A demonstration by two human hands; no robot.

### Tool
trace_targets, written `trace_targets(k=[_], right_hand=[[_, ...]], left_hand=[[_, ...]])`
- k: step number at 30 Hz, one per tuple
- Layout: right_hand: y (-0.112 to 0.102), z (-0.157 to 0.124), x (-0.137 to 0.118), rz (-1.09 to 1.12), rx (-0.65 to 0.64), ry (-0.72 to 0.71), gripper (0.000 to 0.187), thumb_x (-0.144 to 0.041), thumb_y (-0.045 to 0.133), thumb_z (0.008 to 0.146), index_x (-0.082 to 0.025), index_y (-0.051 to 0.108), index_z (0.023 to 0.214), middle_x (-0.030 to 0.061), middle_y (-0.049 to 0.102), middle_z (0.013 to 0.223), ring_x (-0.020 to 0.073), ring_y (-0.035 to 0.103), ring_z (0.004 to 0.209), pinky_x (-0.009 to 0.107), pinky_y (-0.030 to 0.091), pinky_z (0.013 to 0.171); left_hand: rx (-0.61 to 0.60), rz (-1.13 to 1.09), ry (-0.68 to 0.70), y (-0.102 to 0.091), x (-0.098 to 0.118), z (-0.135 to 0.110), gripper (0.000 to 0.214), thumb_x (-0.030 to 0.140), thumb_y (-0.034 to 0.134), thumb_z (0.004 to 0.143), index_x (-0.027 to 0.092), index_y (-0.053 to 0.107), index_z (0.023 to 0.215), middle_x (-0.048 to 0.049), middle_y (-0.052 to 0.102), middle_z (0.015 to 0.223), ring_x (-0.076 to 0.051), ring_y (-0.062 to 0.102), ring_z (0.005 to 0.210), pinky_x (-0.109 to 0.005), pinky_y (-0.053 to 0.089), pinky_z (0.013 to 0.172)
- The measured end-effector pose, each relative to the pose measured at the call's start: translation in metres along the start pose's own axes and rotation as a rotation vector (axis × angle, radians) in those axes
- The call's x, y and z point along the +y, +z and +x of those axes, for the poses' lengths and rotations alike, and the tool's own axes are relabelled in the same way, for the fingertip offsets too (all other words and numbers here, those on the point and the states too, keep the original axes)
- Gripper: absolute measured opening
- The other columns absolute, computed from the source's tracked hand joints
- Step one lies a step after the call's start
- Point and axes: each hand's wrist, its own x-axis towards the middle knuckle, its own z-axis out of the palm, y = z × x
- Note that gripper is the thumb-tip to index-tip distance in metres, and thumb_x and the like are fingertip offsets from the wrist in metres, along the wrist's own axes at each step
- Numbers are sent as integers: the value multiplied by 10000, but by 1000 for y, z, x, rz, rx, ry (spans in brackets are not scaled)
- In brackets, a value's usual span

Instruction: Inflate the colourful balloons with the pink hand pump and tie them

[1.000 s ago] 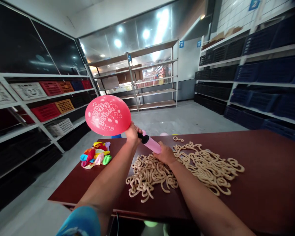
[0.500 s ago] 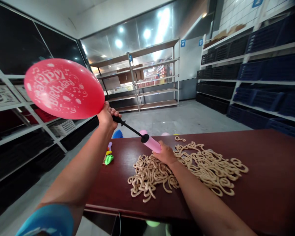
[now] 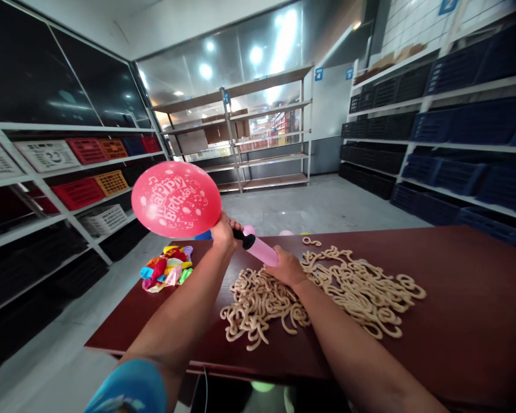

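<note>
A red balloon [image 3: 176, 199] printed "Happy Birthday" is partly blown up and sits on the black tip of a pink hand pump [image 3: 260, 250]. My left hand [image 3: 223, 230] is closed round the balloon's neck at the pump's black end. My right hand [image 3: 285, 268] grips the pink barrel just above the dark red table [image 3: 468, 298]. The pump is pushed in, its rod hidden. A heap of tan curled balloon clips [image 3: 356, 292] lies under and to the right of my right hand.
A small pile of limp coloured balloons [image 3: 165, 267] lies at the table's left end. Shelves with red, orange and white crates [image 3: 81, 192] line the left wall; dark blue crates [image 3: 477, 120] fill the right shelves. Grey floor lies beyond the table.
My left hand, with the balloon, came back down and right to the pump barrel, closing the rod that was drawn out half a second ago. My right hand stayed put.
</note>
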Motion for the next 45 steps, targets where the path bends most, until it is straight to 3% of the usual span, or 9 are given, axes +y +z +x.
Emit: trace_targets(k=[8, 11, 14, 21, 25, 29, 39, 42, 45], right_hand=[[-2, 2, -3, 34, 20, 8, 343, -393, 642, 646, -227, 502, 911, 14, 629, 823, 178, 590, 732, 245, 328, 581], [-1, 1, -6, 36, 31, 23, 336, -376, 640, 654, -224, 504, 921, 19, 631, 833, 176, 590, 746, 240, 329, 584], [0, 0, -6, 22, 40, 12, 349, -356, 649, 650, -218, 506, 936, 25, 635, 848, 179, 592, 757, 241, 328, 590], [4, -2, -2, -45, 35, -15, 357, -399, 642, 652, -213, 507, 925, 27, 639, 804, 191, 604, 721, 251, 333, 578], [3, -1, -1, -52, 20, -15, 384, -420, 656, 633, -215, 506, 921, 30, 638, 800, 195, 605, 713, 250, 331, 563], [2, 0, -1, -29, 36, -27, 365, -408, 639, 650, -215, 503, 928, 27, 638, 803, 192, 606, 716, 248, 335, 561], [5, 2, -1, -15, 91, -5, 345, -377, 648, 633, -216, 509, 905, 22, 631, 784, 185, 597, 702, 249, 318, 547], [5, 0, -2, -18, 70, -15, 334, -380, 635, 651, -214, 510, 912, 24, 630, 792, 181, 594, 702, 246, 316, 550], [4, -1, -2, -21, 40, -27, 347, -375, 642, 651, -211, 507, 926, 27, 633, 810, 181, 594, 716, 245, 321, 565]], left_hand=[[-49, 25, 155, 6, 100, 20, 393, 350, 499, 800, 201, 241, 544, 75, 242, 402, -78, 324, 323, -237, 357, 393], [-79, 24, 186, 9, 122, 24, 398, 344, 501, 798, 199, 230, 545, 74, 237, 404, -80, 328, 326, -234, 351, 390], [-70, 3, 183, 7, 111, 23, 416, 383, 507, 796, 198, 230, 545, 74, 241, 406, -77, 324, 326, -232, 347, 388], [-8, -15, 21, 1, 19, 3, 456, 491, 511, 780, 202, 252, 540, 74, 251, 398, -80, 331, 323, -232, 333, 379], [-3, -28, -23, 2, -7, -3, 449, 466, 523, 781, 199, 255, 540, 73, 268, 401, -76, 333, 325, -226, 323, 379], [-3, -7, -5, -1, 7, 6, 464, 481, 545, 759, 202, 249, 536, 75, 258, 397, -81, 338, 326, -236, 340, 385], [-56, 25, 151, 5, 117, 31, 400, 367, 529, 784, 198, 243, 561, 79, 239, 406, -75, 322, 324, -222, 352, 388], [-64, 20, 156, 3, 113, 30, 431, 413, 555, 760, 198, 238, 562, 81, 244, 410, -72, 329, 328, -217, 351, 391], [-34, 14, 128, -2, 83, 25, 454, 473, 539, 757, 201, 236, 556, 79, 253, 411, -73, 334, 329, -222, 351, 387]])
